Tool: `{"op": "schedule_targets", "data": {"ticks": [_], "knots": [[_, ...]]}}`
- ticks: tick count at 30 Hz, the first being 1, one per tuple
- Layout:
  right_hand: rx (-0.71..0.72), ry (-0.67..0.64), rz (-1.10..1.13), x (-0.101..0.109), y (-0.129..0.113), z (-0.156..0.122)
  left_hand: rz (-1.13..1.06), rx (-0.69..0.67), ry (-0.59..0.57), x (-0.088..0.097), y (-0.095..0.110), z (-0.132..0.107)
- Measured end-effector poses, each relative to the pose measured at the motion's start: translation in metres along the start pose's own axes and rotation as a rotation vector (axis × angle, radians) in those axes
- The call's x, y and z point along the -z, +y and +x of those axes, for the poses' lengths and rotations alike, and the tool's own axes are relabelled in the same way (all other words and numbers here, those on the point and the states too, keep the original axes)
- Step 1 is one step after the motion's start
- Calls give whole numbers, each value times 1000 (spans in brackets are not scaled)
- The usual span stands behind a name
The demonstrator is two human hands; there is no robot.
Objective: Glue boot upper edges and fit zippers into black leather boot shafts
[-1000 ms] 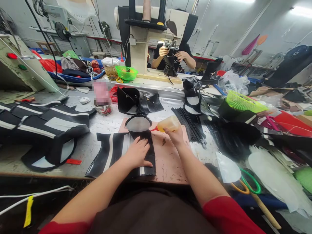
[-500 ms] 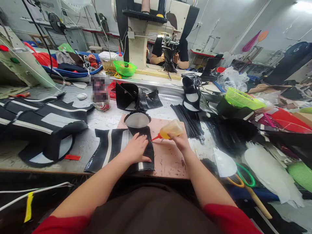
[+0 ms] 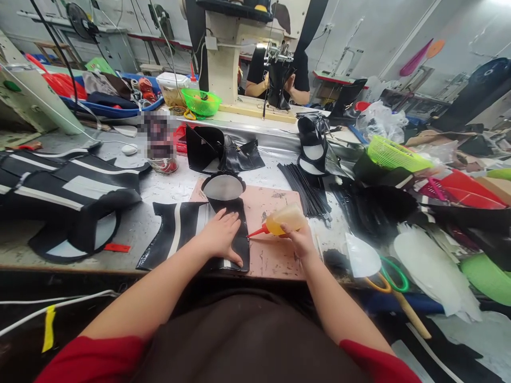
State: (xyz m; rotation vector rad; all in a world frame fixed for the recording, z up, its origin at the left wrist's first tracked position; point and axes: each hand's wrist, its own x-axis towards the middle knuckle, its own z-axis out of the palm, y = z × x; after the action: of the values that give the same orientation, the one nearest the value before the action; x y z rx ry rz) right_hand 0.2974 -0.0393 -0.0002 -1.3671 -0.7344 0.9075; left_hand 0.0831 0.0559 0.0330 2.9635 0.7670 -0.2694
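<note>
Left hand (image 3: 219,239) flat on black leather piece (image 3: 189,226), fingers slightly apart, thumb out wide; piece lies partly over pink board (image 3: 275,258), near table edge. Right hand (image 3: 300,239) has fingers wrapped round tilted bottle (image 3: 284,218), amber liquid inside, red tip (image 3: 258,231) at piece's right edge, contact unclear. Beyond: black strips (image 3: 305,189), then green basket (image 3: 202,103), lastly sewing machine (image 3: 222,69), co-worker behind it (image 3: 299,66)

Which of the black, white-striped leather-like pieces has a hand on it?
The striped piece overlapping the flat pink board, with the left hand on it; the other striped pieces lie heaped at far left, untouched.
</note>
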Motion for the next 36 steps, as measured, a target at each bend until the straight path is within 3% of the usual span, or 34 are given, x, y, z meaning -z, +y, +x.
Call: {"op": "schedule_targets", "data": {"ticks": [5,9,13,21,25,29,36], "knots": [[-33,-84,-37,2,-1,-13,44,4,-34,-3,3,0],[-16,-63,-67,5,-2,-21,40,-6,-26,-4,4,0],[11,-171,-159,8,-8,-29,50,-12,-19,-5,3,1],[44,-205,-256,14,-11,-36,63,-18,-6,-5,4,1],[91,-141,-249,15,-13,-39,74,-18,-9,-5,3,1],[93,-247,-253,14,-15,-37,77,-26,-4,-6,3,1],[191,-78,-244,-1,-16,-8,53,-25,13,-7,2,0]]}}
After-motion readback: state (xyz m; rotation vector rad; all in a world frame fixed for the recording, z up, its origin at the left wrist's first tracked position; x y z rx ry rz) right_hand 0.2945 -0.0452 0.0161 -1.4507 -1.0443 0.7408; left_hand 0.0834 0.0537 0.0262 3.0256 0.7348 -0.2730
